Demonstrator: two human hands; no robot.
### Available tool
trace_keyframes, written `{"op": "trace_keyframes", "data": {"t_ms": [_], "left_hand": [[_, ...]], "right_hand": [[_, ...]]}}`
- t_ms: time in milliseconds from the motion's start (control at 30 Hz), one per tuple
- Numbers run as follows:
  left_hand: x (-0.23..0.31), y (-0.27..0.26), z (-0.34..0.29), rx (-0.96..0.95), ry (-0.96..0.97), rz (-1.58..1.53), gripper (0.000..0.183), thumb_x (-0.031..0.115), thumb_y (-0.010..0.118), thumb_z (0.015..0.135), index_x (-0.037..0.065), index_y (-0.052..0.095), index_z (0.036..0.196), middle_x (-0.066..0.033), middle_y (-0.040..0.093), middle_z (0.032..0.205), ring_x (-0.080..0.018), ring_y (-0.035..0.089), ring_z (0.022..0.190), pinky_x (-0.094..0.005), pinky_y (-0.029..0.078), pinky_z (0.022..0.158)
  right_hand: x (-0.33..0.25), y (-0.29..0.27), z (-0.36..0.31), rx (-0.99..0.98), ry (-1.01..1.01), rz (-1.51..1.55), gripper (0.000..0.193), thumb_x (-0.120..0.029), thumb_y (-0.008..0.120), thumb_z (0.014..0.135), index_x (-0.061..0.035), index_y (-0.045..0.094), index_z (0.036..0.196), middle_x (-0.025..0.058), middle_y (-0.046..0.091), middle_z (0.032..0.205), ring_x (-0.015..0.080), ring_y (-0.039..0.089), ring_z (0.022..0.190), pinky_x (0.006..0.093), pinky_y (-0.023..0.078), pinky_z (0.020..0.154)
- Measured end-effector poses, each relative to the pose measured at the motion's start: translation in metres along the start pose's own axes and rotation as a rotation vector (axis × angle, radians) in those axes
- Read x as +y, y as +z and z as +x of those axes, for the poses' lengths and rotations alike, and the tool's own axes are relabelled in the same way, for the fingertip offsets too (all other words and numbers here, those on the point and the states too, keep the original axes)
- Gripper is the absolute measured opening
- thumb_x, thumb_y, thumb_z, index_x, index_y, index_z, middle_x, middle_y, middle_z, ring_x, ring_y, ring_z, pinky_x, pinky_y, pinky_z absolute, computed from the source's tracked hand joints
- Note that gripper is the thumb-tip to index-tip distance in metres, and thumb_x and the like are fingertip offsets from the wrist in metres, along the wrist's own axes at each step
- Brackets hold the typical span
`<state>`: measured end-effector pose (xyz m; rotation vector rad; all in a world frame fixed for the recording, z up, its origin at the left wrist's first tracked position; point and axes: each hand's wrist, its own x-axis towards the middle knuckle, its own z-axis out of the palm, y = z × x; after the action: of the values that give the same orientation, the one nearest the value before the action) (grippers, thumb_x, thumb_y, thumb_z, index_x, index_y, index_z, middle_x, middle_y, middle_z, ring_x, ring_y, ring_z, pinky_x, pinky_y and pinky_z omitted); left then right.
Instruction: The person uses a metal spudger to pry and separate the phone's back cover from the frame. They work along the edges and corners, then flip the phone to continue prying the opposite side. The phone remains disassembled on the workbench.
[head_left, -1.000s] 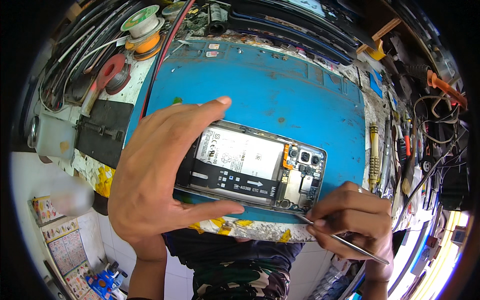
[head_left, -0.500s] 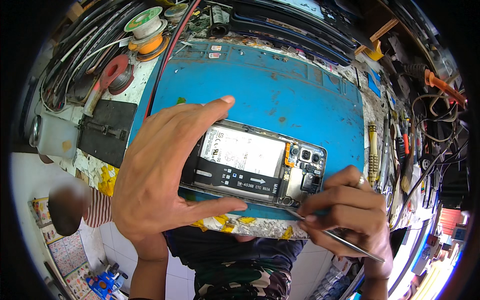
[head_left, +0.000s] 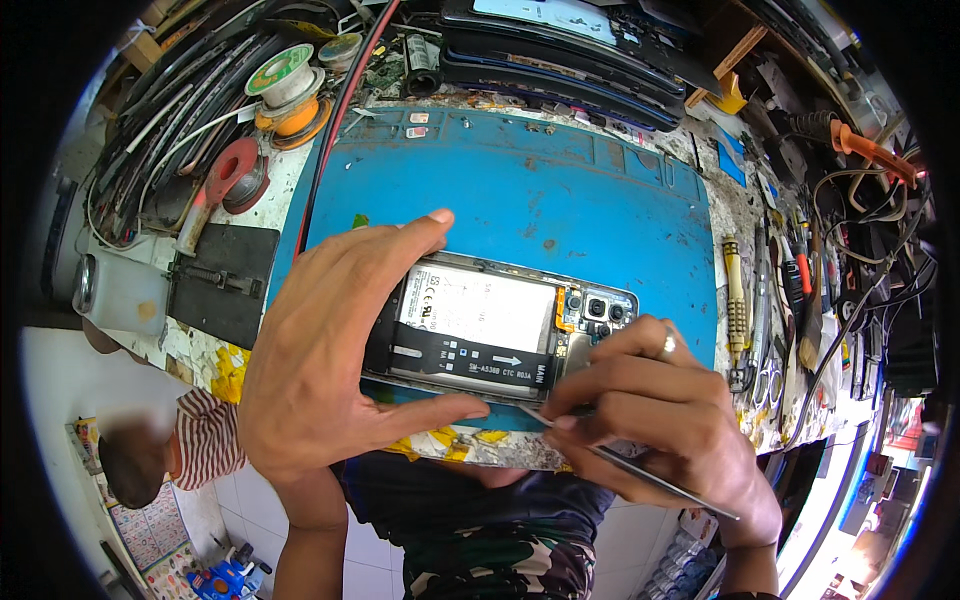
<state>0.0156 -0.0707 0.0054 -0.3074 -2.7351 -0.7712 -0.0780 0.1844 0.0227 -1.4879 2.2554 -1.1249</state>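
Note:
An opened smartphone (head_left: 484, 310) lies on the blue work mat (head_left: 470, 190), its back cover off. Its silver battery, a black ribbon cable across it and the camera modules at the right end are exposed. My left hand (head_left: 310, 350) grips the phone's left end, fingers along the far side and the thumb by the near edge. Pinched in my right hand (head_left: 660, 415) is a slim metal pry tool (head_left: 655, 475). The tool's tip is at the phone's near edge, toward the right. My right fingers hide the phone's lower right corner.
Solder spools (head_left: 282, 80) and cables stand at the far left, near a black metal plate (head_left: 222, 280). A stack of dark phone parts (head_left: 560, 60) lies at the back. Hand tools (head_left: 735, 300) line the right side. Another person (head_left: 205, 430) is at the lower left.
My right hand and the pry tool have moved left along the phone's near edge. My left hand keeps its hold. The whole view has shifted slightly.

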Motion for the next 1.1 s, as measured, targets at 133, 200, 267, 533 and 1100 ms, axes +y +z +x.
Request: {"op": "trace_keyframes", "data": {"t_ms": [133,200,267,533,1100], "left_hand": [[-0.002,0.001,-0.002,0.008,0.005,0.015,0.112,0.029,0.100,0.056,-0.004,0.046,0.148,-0.0226,0.063,0.131,-0.0358,0.062,0.121,-0.0466,0.046,0.106],[-0.003,0.001,-0.003,0.017,0.012,-0.003,0.112,0.030,0.100,0.056,-0.004,0.046,0.149,-0.0228,0.063,0.132,-0.0360,0.062,0.121,-0.0462,0.046,0.106],[-0.004,0.001,-0.002,0.014,0.025,-0.018,0.113,0.029,0.099,0.056,-0.004,0.044,0.149,-0.0230,0.063,0.132,-0.0360,0.061,0.122,-0.0459,0.046,0.107],[-0.005,-0.003,-0.003,-0.016,0.001,-0.070,0.113,0.019,0.093,0.059,-0.005,0.037,0.154,-0.0222,0.063,0.133,-0.0349,0.060,0.125,-0.0448,0.042,0.110],[-0.004,-0.002,-0.004,0.006,0.032,-0.038,0.109,0.021,0.085,0.060,-0.004,0.037,0.154,-0.0215,0.065,0.132,-0.0350,0.060,0.123,-0.0440,0.043,0.110]], "right_hand": [[-0.004,-0.017,-0.014,0.021,0.079,-0.067,0.025,-0.004,0.089,0.066,-0.0132,0.066,0.068,-0.0011,0.077,0.085,0.0184,0.065,0.085,0.0346,0.049,0.081],[-0.004,-0.020,-0.017,-0.001,0.105,-0.072,0.021,-0.004,0.088,0.070,-0.0109,0.068,0.072,-0.0012,0.075,0.090,0.0194,0.064,0.089,0.0339,0.047,0.080],[-0.004,-0.017,-0.015,0.023,0.032,-0.095,0.019,-0.007,0.087,0.073,-0.0102,0.069,0.079,-0.0025,0.074,0.095,0.0186,0.063,0.092,0.0333,0.044,0.077],[-0.010,0.015,0.005,0.031,-0.027,-0.102,0.022,-0.008,0.089,0.070,-0.0135,0.067,0.071,-0.0058,0.076,0.094,0.0187,0.061,0.093,0.0354,0.038,0.081],[-0.011,0.020,0.017,0.027,-0.060,-0.156,0.022,-0.010,0.087,0.071,-0.0139,0.066,0.072,-0.0074,0.074,0.094,0.0199,0.061,0.091,0.0358,0.037,0.080]]}}
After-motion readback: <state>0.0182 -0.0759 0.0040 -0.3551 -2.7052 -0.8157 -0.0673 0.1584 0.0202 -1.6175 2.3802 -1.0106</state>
